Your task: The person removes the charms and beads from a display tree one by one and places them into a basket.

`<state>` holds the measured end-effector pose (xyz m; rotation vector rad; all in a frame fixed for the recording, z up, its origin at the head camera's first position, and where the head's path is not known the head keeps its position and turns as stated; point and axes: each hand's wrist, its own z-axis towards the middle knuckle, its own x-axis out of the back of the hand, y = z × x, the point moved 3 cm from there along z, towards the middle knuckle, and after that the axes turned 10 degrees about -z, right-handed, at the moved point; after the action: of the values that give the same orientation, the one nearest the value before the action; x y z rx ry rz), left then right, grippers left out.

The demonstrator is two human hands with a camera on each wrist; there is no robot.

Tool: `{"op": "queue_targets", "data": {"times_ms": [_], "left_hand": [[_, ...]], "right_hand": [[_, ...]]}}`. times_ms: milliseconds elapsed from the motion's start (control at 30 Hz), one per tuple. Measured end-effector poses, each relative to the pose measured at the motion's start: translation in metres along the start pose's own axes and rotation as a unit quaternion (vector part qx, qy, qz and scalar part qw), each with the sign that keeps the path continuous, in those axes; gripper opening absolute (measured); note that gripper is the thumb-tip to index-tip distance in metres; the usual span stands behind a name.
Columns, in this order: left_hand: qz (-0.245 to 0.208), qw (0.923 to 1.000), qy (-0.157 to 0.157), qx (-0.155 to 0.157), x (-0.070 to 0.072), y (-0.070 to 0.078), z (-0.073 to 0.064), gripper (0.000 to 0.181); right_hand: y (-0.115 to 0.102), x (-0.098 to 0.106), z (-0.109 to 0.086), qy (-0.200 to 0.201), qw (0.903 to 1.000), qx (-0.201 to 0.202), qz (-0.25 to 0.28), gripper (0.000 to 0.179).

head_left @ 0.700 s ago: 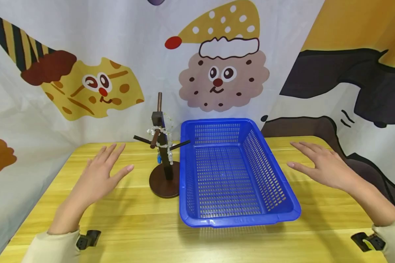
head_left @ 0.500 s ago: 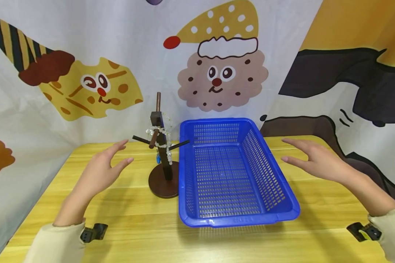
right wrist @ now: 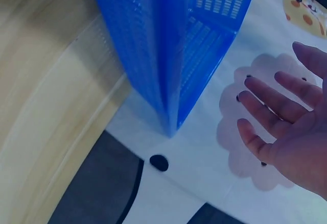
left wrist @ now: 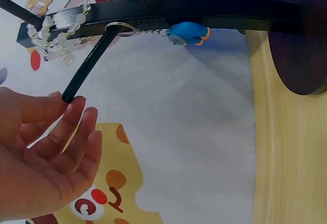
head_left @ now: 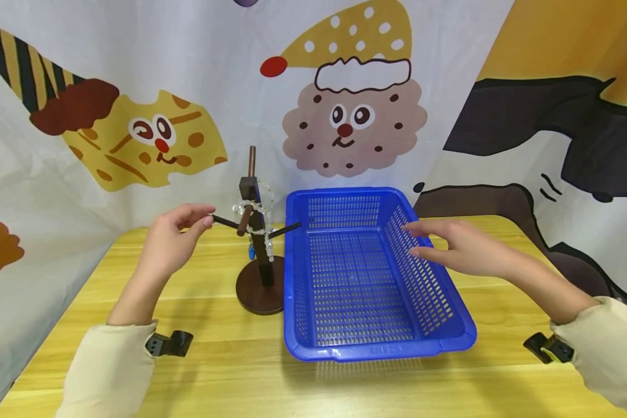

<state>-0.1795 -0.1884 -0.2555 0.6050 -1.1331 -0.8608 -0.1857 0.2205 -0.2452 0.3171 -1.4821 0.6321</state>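
A dark wooden stand with pegs (head_left: 263,255) stands on the table, on a round base. My left hand (head_left: 169,238) is at the end of its left peg (left wrist: 89,63), fingers loosely bent; whether they touch it I cannot tell. Around that peg hangs the metal ring of a keychain with a small blue figure (left wrist: 188,32). Clear bead strings (left wrist: 56,38) loop about the upper part of the stand. My right hand (head_left: 465,247) hovers over the right rim of a blue plastic basket (head_left: 378,352), fingers extended and holding nothing.
The basket sits just right of the stand, its left rim close to the right peg (head_left: 287,230). Both are on a light wood-grain table (head_left: 214,371). A cartoon-printed cloth (head_left: 251,116) hangs behind the table's far edge.
My left hand has moved right and up to the peg's end, its fingers bending more. My right hand has moved left over the basket's rim. Stand and basket stay put.
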Motion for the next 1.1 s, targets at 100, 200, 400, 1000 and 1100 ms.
{"op": "queue_targets", "data": {"times_ms": [100, 200, 400, 1000, 1100], "left_hand": [[0.006, 1.0, 0.004, 0.004, -0.002, -0.002, 0.002, 0.026], [0.011, 0.9999, 0.008, 0.006, -0.002, -0.003, 0.003, 0.026], [0.009, 0.9999, 0.011, 0.01, -0.003, -0.004, 0.003, 0.025], [-0.008, 0.9999, -0.002, 0.01, -0.001, -0.003, 0.004, 0.026], [-0.011, 0.9998, -0.003, 0.014, -0.001, -0.003, 0.004, 0.025]], "right_hand": [[-0.008, 0.0, 0.008, -0.005, 0.9997, 0.021, 0.011, 0.042], [-0.016, 0.0, 0.018, 0.0, 0.9984, 0.053, 0.019, 0.04], [-0.035, 0.001, 0.041, 0.005, 0.9948, 0.1, 0.021, 0.035], [-0.095, -0.004, 0.095, 0.032, 0.9852, 0.145, 0.086, 0.029], [-0.106, -0.007, 0.103, 0.037, 0.9829, 0.153, 0.095, 0.028]]}}
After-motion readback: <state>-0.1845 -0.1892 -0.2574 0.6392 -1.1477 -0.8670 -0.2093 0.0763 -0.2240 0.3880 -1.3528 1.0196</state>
